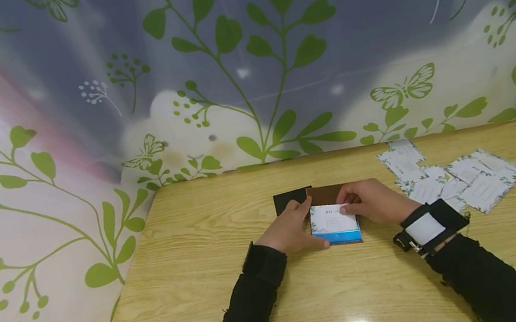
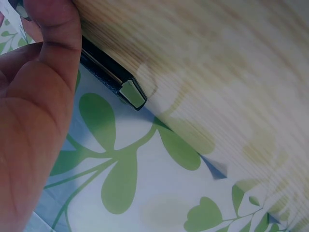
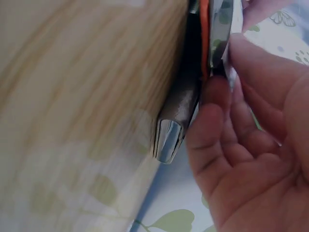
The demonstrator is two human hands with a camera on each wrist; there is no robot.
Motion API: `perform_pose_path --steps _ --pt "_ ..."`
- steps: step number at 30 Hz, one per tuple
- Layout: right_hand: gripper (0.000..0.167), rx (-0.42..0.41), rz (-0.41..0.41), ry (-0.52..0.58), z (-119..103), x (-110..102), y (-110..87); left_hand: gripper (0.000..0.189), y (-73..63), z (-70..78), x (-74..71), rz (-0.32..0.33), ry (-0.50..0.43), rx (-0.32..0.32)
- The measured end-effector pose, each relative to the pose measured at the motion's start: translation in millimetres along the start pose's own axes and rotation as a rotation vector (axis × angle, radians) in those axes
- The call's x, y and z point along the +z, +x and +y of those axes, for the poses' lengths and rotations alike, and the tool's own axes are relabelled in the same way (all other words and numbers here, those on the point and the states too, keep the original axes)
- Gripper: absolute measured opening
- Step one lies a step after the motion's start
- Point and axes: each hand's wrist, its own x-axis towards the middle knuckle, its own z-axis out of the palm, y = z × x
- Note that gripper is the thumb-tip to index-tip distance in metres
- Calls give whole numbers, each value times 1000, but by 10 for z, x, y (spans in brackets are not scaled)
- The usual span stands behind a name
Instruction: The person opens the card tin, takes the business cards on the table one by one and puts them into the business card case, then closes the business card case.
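Note:
A white card (image 1: 332,218) with a leafy border lies over a flat glossy blue item (image 1: 337,237), whose blue strip shows below it. Thumb and fingers of my left hand (image 1: 292,228) grip the blue item's left side. My right hand (image 1: 373,202) pinches the card at its upper right, thumb on its face. Behind them lie a black book (image 1: 289,199) and a brown book (image 1: 328,193). The left wrist view shows the end of the black book (image 2: 116,75); the right wrist view shows the brown book's (image 3: 176,113) page ends and an orange edge (image 3: 204,41) beside the fingers.
Several white leaf-bordered cards (image 1: 486,178) lie spread and overlapping on the right of the wooden table (image 1: 191,253). A printed curtain (image 1: 202,78) hangs along the table's back edge and on the left. Light reflects off the table at the front.

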Motion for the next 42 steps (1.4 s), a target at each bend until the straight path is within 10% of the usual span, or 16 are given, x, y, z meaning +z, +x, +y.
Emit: perform_pose_path --steps 10,23,42 --pt "9 -76 -70 -36 -58 -63 -39 110 -25 9 -7 -12 -27 -9" --pt "43 342 279 -236 188 -328 -177 108 -44 4 10 -20 -54 -12" --pt "26 419 185 -252 444 -496 -328 108 -22 -14 9 -14 -59 0"
